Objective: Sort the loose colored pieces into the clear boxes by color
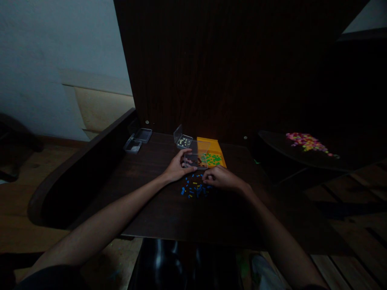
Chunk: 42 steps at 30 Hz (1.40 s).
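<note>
My left hand [179, 165] is wrapped around the left side of a clear plastic box [196, 158], whose see-through lid stands raised. Several small brown pieces [200, 162] show inside it. Just right of the box, my right hand [218, 177] has its fingers curled together over a scatter of tiny blue and yellow pieces [193, 188] on the dark table. What those fingers hold, if anything, is too small to make out. Behind the right hand, an orange tray [220, 148] carries many small green pieces [214, 159].
A small clear case with pale pieces [184, 141] stands open behind the box. Farther left are other clear cases [133, 146]. A pile of pink and yellow pieces [308, 142] lies on a dark surface at right. A raised wooden side panel [81, 165] borders the table's left.
</note>
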{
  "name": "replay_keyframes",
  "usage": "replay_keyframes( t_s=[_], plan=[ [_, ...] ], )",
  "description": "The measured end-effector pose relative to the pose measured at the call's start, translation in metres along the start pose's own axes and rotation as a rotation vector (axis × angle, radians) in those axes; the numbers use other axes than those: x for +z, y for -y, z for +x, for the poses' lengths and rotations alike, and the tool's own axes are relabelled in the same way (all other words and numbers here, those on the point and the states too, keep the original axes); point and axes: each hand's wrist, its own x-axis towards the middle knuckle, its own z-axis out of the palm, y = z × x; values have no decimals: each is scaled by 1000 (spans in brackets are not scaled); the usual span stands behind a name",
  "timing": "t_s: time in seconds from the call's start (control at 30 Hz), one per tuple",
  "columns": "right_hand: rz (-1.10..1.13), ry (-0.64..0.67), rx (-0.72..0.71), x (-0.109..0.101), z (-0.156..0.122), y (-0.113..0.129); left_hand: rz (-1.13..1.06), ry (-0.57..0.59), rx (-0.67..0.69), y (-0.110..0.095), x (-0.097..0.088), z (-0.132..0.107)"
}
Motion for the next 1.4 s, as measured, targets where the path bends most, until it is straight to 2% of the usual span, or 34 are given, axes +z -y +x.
replay_keyframes(
  t_s=[0.47, 0.67, 0.83, 0.93, 1.17, 1.4],
  plan=[
    [-2, -32, -68, 5, -1, -4, 4, 4, -10, -2, 0, 0],
    [114, -107, -95, -9, 0, 1, -12, 1, -6, -1, 1, 0],
    [61, -269, -70, -23, 17, 4, -38, 28, -25, -3, 1, 0],
    [-35, -323, -29, -26, 31, 7, -57, 33, -24, -3, 2, -1],
    [-161, -309, 79, -20, 52, 15, -78, 54, -36, -4, 2, -1],
    [-86, -308, 37, -18, 54, 9, -84, 37, -32, -2, 1, 1]
  ],
)
